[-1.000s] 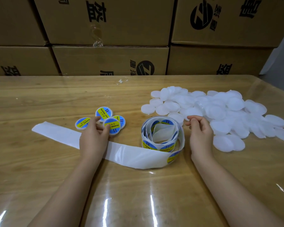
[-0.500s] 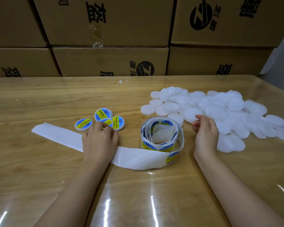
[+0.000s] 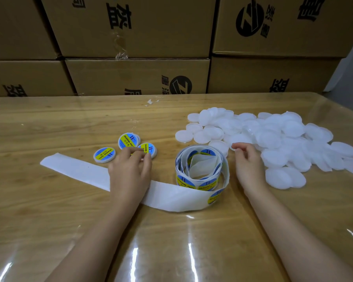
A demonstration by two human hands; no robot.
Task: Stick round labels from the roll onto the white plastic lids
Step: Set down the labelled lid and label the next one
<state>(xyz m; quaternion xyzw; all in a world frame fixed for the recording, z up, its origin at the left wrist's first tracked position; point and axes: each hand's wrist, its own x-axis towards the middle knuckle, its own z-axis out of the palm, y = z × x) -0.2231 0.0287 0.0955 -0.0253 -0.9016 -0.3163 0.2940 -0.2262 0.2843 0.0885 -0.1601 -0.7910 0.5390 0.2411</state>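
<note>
Since the earlier frames the right hand (image 3: 248, 165) has slid from beside the roll of labels (image 3: 202, 165) toward the pile of white lids (image 3: 273, 135), while the left hand (image 3: 130, 171) has settled on the cluster of labelled lids (image 3: 128, 140). Left fingers lie fairly flat, pressing one lid that is mostly hidden beneath them. Right fingers are loosely curled, tips at the pile's near-left edge; whether they already pinch a lid cannot be told. Bare lids spread up and right of the right hand, the nearer one. At frame centre the roll stands on edge between the hands, probably the only obstacle to a cross-reach. Its empty backing strip (image 3: 75, 169) runs left under the left hand. Cardboard boxes (image 3: 135, 27) fill the top, behind the table (image 3: 49, 123).
</note>
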